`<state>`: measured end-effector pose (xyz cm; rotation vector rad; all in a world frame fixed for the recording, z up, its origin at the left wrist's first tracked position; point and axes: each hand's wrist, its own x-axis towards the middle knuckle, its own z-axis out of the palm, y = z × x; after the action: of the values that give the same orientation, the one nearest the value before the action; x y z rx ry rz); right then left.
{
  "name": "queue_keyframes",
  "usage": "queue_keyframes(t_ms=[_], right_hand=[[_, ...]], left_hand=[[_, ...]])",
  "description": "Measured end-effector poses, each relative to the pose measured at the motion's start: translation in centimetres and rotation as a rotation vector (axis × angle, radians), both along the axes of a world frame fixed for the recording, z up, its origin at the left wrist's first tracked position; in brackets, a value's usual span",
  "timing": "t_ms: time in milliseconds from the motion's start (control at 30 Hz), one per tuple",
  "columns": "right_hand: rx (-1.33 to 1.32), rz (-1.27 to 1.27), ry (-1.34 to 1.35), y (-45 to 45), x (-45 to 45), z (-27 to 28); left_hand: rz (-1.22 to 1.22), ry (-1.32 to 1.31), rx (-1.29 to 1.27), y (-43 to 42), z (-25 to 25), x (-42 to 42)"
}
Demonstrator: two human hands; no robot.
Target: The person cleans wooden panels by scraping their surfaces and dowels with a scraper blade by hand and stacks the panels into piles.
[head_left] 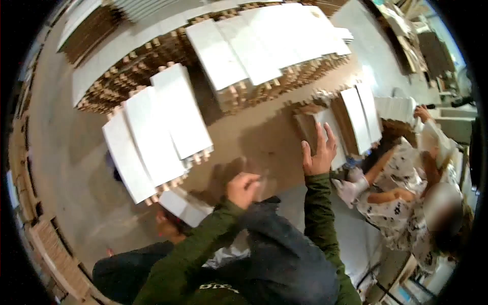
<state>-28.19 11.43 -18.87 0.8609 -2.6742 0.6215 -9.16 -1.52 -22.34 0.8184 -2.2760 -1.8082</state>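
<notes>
Below the middle of the head view, my left hand (243,190) hovers over the floor with its fingers bent and partly smeared by motion. Whether it holds anything cannot be made out. My right hand (320,152) is raised with its fingers spread, and nothing shows in it. Behind it in the view stands a low stack of white panels (360,122); I cannot tell whether they touch. To the left of my left hand is another stack of long white panels (157,129), with light brown wooden pieces jutting out at the ends. A small grey-white block (182,207) lies near my leg.
Large stacks of white panels (264,46) stand ahead on the brown floor (254,132). A co-worker in a patterned garment (401,178) sits close at right, a gloved hand (352,188) near the right stack. Another person's hand (169,229) shows at lower left.
</notes>
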Motion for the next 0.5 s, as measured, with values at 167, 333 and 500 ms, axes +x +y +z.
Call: queue_keyframes(t_ms=[167,333,500], right_hand=[[-0.417,0.518,-0.788,-10.8,4.9,1.6],[-0.376,0.479,-1.102,-15.9,7.0,2.2],[-0.638,0.606,-1.096,-15.5,6.0,-0.2]], left_hand=[[-0.066,-0.167,0.430,1.2,-4.8,0.6],[-0.092,-0.108,0.748,0.6,-7.6,0.0],[-0.119,-0.087,0.805,-0.1,-9.8,0.3]])
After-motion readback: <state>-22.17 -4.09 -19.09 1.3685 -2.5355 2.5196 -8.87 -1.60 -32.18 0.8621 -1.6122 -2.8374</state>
